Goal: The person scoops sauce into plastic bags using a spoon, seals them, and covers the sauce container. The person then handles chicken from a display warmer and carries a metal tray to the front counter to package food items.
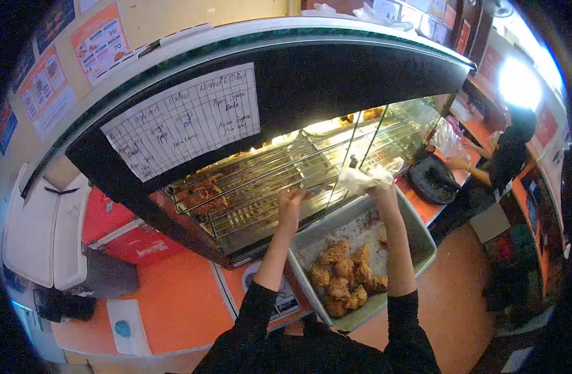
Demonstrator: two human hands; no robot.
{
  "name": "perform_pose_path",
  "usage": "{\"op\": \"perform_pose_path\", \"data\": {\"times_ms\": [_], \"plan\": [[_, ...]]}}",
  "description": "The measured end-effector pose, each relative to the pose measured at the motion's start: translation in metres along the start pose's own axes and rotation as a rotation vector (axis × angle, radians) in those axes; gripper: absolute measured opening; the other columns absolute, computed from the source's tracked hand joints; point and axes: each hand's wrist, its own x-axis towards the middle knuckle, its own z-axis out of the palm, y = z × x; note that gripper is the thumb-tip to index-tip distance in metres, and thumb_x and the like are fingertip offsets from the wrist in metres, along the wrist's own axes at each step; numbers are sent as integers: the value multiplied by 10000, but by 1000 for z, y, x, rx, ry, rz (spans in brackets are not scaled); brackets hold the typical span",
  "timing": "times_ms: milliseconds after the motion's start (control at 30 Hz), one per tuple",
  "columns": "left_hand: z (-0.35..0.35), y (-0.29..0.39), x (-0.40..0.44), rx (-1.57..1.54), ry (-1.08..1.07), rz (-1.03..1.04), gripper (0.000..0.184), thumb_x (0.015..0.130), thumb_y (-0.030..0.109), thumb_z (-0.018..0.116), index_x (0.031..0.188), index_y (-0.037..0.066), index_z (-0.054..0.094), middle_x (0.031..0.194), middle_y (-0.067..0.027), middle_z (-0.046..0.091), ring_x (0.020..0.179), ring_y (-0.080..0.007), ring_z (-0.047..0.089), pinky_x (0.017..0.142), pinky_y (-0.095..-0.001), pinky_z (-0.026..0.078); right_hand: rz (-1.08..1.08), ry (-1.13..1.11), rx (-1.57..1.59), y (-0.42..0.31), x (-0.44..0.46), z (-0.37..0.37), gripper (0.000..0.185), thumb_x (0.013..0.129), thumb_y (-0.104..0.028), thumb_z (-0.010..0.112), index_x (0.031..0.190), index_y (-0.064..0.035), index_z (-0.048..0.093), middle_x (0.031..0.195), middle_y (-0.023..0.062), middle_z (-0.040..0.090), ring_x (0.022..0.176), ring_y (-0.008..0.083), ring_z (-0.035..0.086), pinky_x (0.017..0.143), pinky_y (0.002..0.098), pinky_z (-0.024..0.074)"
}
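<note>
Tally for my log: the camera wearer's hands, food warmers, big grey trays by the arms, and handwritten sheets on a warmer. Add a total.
Hands: 2 (left hand, right hand)
Warmer: 1
Grey tray: 1
Handwritten sheet: 1
Total: 5
Chicken pieces in the tray overlap, so I left them uncounted.

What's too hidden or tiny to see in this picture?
All in the head view:
- Right hand's fingers: covered by crumpled white plastic.
- Left hand: too small and blurred to tell what it holds, if anything.
- Part of the tub: behind the right forearm.
- Wall poster's fine print: too small.
</note>
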Motion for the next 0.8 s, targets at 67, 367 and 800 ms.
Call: {"op": "perform_pose_path", "data": {"times_ms": [67, 367, 800], "plan": [[-1, -11, 6, 92, 3, -27, 251, 806, 97, 562, 1012, -36, 511, 837, -99, 644, 718, -156, 607, 705, -272, 462, 33, -3, -46, -2, -1, 2, 242, 863, -191, 497, 1042, -36, 547, 920, 26, 589, 788, 116, 552, 660, 240, 437], [19, -9, 2, -62, 39, -13, 438, 810, 67, 551, 1214, 20, 389, 853, -70, 572, 758, -201, 590, 706, -318, 513, 43, 67, 103, 5, 3, 1, 193, 797, -109, 555, 949, -2, 605, 874, 51, 612, 774, 133, 584, 654, 284, 495], [-18, 14, 5, -132, 57, -63, 216, 823, 73, 550, 1027, 5, 532, 827, -73, 594, 691, -157, 591, 663, -296, 495, -203, 98, -4, 41, 15, -12, 184, 740, -100, 638, 884, 13, 631, 804, 77, 623, 713, 169, 594, 638, 308, 474]]}}
